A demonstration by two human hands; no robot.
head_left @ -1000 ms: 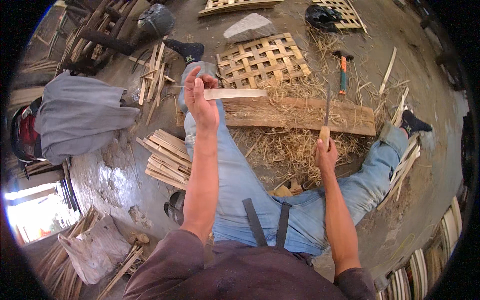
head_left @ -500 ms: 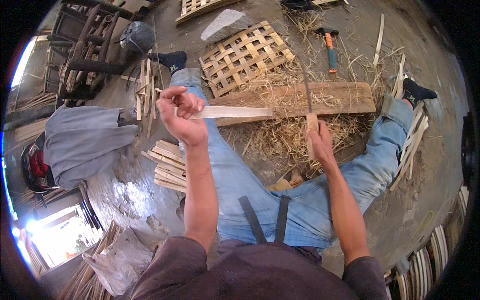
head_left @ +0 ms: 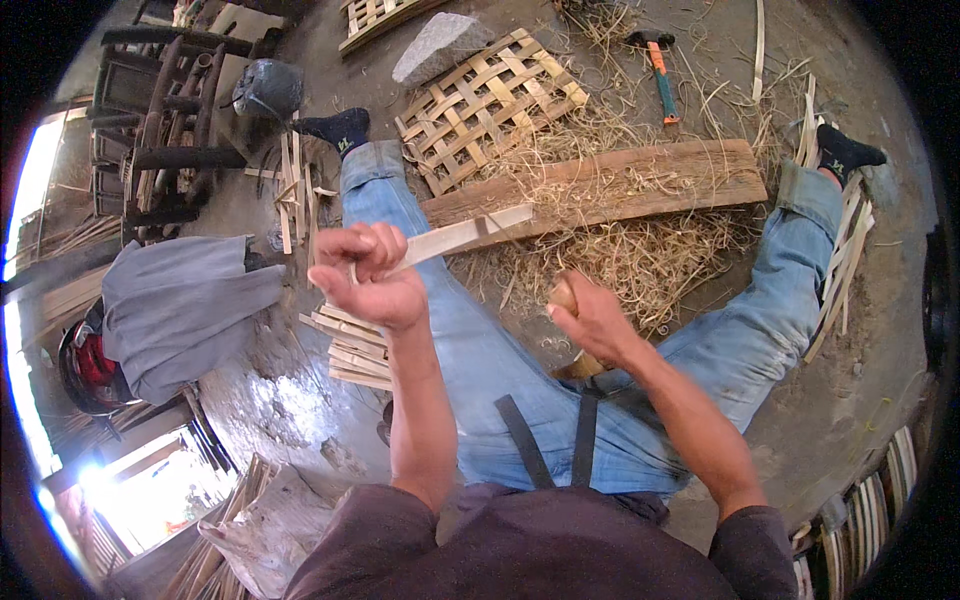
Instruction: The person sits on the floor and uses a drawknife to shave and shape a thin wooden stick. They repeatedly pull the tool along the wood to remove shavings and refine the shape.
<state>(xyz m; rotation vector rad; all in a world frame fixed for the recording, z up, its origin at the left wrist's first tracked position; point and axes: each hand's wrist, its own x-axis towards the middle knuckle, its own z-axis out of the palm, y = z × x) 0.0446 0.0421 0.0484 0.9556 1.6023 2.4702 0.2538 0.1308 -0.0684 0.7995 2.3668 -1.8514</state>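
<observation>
My left hand [head_left: 372, 275] is closed around one end of a flat pale bamboo strip [head_left: 455, 238]. The strip points right, its free end over the wooden plank [head_left: 690, 172] between my legs. Lower and to the right, my right hand [head_left: 597, 322] grips the wooden handle [head_left: 563, 295] of a knife. Its blade is hard to make out now; a thin dark shape crosses the strip near its free end. Curled shavings [head_left: 670, 260] lie on the plank and on the ground around it.
A woven bamboo panel [head_left: 480, 110] and a grey stone [head_left: 440, 48] lie beyond the plank. A hammer [head_left: 660, 80] rests at the far right. Cut strips [head_left: 350, 348] are stacked by my left leg, with more beside my right foot. A grey cloth [head_left: 180, 310] hangs at left.
My right hand has moved left and nearer my body, and the knife has swung from pointing away to leaning left. My left hand has come slightly nearer, tilting the strip.
</observation>
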